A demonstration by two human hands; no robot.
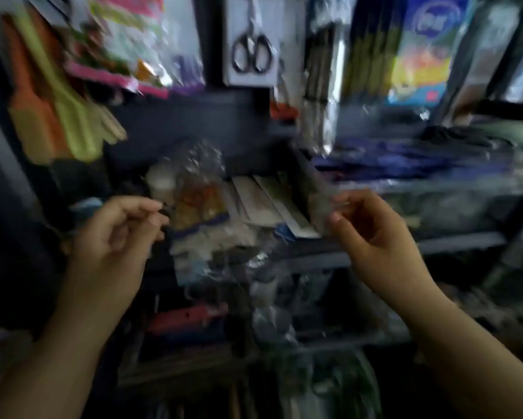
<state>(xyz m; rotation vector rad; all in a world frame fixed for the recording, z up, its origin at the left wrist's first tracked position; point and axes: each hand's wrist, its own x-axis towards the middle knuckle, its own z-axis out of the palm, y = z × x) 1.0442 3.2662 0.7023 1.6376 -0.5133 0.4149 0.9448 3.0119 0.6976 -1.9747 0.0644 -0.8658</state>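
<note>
The whole view is motion-blurred. Both hands are raised in front of a crowded shop shelf. My right hand [372, 234] has its fingers curled, and thumb and forefinger pinch the edge of a clear plastic wrapper [319, 204]. My left hand [118, 237] also has curled fingers, with thumb and forefinger close together near a small dark spot; the blur hides whether it holds anything. Between the hands sits a clear bag with orange and white contents [199, 207], next to flat white packets [263, 204].
Packaged scissors [251, 52] hang at the top middle. Orange and yellow-green handled tools [60, 110] hang at the left, colourful packets [124, 49] at the upper left, and a blue box [420, 49] at the upper right. Dark shelf rails [459, 240] and wrapped goods fill the right and below.
</note>
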